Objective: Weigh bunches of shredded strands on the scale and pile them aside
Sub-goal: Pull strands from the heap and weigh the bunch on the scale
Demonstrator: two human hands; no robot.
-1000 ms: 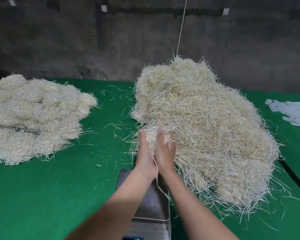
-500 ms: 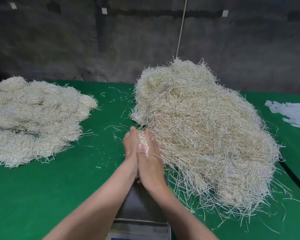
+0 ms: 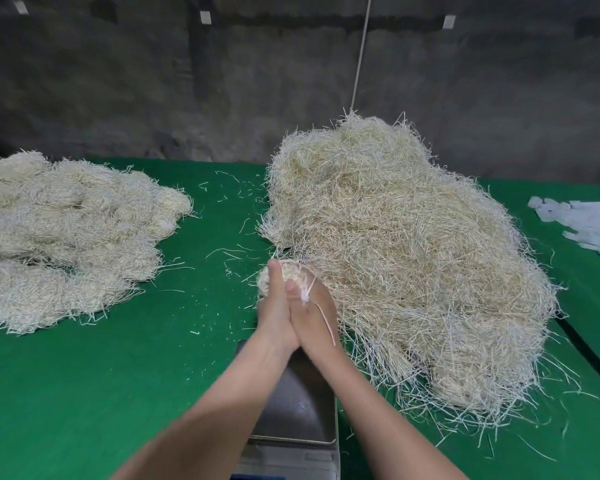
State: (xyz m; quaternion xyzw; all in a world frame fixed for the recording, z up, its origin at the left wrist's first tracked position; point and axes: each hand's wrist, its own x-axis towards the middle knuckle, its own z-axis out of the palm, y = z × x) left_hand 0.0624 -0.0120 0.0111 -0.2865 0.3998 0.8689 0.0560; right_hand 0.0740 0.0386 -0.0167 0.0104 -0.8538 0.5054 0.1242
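Note:
A small bunch of pale shredded strands (image 3: pixel 290 270) is cupped between my left hand (image 3: pixel 274 306) and my right hand (image 3: pixel 314 311), palms pressed together just beyond the scale. A thin tie strand hangs over my right hand. The scale (image 3: pixel 300 410) with its bare steel pan sits under my forearms at the bottom centre. A big loose heap of strands (image 3: pixel 406 258) lies to the right. The pile of bunches (image 3: pixel 66 233) lies at the left.
A green cloth (image 3: pixel 118 375) covers the table, dotted with loose bits. White strips (image 3: pixel 589 223) lie at the far right edge. A dark concrete wall stands behind, and a cord (image 3: pixel 361 53) hangs down above the heap.
My hands drew the bunch back from the heap's edge, shifted slightly left, and closed together around it. The bunch now shows as a rounded clump at my fingertips.

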